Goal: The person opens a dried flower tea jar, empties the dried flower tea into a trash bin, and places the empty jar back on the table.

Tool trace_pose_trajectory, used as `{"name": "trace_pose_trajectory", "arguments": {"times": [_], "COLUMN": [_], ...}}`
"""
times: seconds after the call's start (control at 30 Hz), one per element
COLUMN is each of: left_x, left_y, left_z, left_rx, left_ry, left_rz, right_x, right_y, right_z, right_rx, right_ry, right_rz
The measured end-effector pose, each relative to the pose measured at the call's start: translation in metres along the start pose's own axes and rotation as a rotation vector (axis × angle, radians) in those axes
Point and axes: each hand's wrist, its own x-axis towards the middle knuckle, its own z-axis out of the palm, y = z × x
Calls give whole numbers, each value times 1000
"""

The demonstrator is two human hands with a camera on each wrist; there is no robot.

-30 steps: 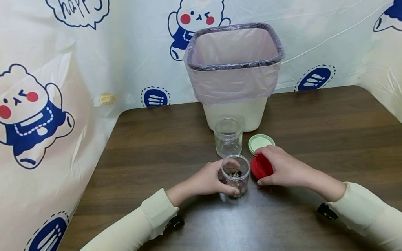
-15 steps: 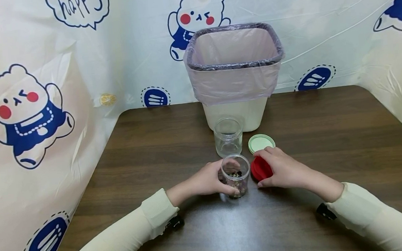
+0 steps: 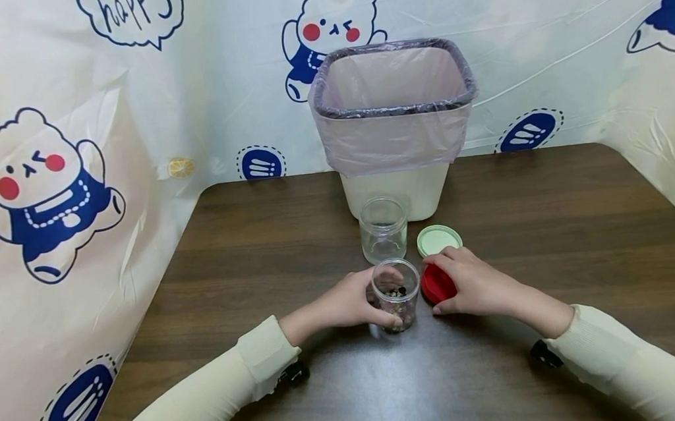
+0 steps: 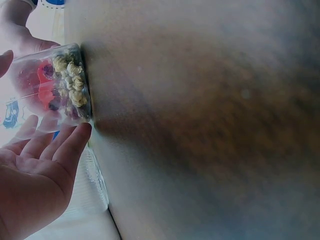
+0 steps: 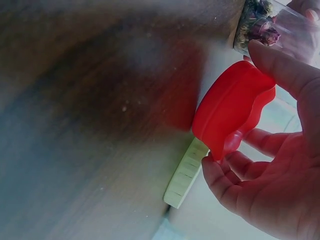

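My left hand holds a clear jar that stands upright without a lid, thumb at the near side and fingers behind. Dried yellowish flower buds and dark red ones lie in its lower part. Just right of the jar, my right hand grips a red wavy-edged lid between thumb and fingers. In the right wrist view the lid tilts close over the table. A light green lid lies flat right behind it. Behind the held jar stands a second clear jar, open at the top.
A white waste bin lined with a pale purple bag stands on the dark wooden table, directly behind the second jar. A cartoon-printed sheet hangs around the table's back and sides.
My right hand has shifted very slightly left, and the red lid has tipped a little lower toward the table. My left hand and the jar stay in place.
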Motion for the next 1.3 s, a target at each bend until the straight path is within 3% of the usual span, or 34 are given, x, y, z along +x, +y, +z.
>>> {"name": "trace_pose_trajectory", "arguments": {"times": [0.73, 1.3], "left_x": [0, 0], "left_y": [0, 0], "left_z": [0, 1], "left_rx": [-5, 0], "left_ry": [-6, 3], "left_rz": [-10, -8], "right_x": [-2, -1], "right_y": [-1, -1], "right_z": [-1, -2], "right_rx": [-40, -86], "right_ry": [-1, 10], "right_rz": [19, -25]}}
